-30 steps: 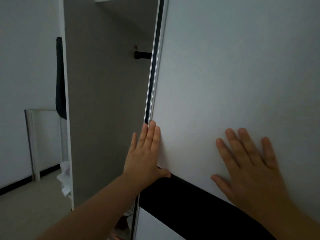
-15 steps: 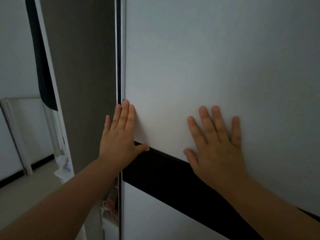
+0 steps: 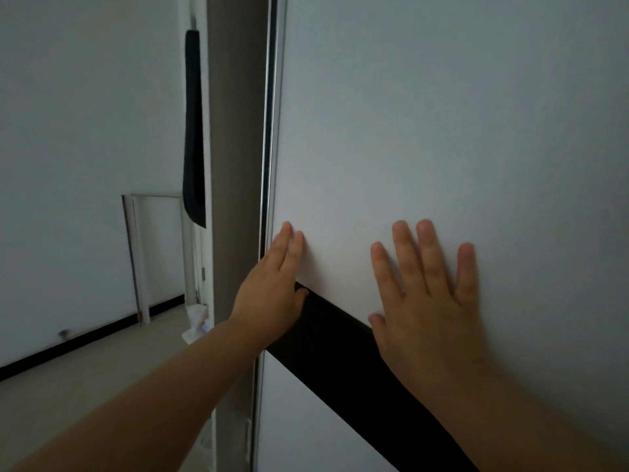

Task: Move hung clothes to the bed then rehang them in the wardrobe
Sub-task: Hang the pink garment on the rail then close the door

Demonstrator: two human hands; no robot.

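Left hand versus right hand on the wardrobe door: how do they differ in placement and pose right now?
The left hand sits at the door's metal-trimmed edge, fingers together; the right hand lies farther in on the panel, fingers spread. The left thumb rests on the black band; the right palm overlaps it. Both are open and flat against the door, holding nothing.

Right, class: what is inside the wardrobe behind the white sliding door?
Only a narrow gap shows a grey inner panel. The sliding door, with the left hand and right hand flat against it, covers everything else; no clothes visible.
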